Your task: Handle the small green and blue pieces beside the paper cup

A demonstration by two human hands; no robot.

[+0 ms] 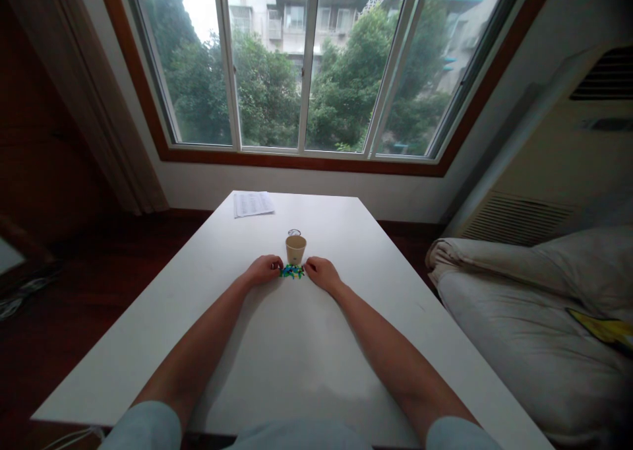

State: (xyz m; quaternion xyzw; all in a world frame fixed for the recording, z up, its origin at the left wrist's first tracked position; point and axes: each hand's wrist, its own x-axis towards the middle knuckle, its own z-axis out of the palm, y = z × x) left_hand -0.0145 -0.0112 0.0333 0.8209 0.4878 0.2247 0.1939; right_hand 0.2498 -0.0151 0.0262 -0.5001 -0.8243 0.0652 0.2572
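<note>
A brown paper cup (295, 250) stands upright on the white table. Just in front of it lies a small heap of blue, green and yellow pieces (292, 272), too small to name. My left hand (264, 270) rests at the heap's left edge with its fingers curled together. On the opposite side my right hand (322, 272) is closed in a pinch beside the cup and the heap's right end. What either hand has between its fingertips, if anything, is too small to make out. Behind the cup is a small dark-rimmed round thing (294, 232), partly hidden.
Printed sheets of paper (253, 204) lie at the far left corner of the white table (297, 357). A couch with a pale cover (524, 331) stands to the right, near an air conditioner (544, 166). Beyond the table is a window (306, 74).
</note>
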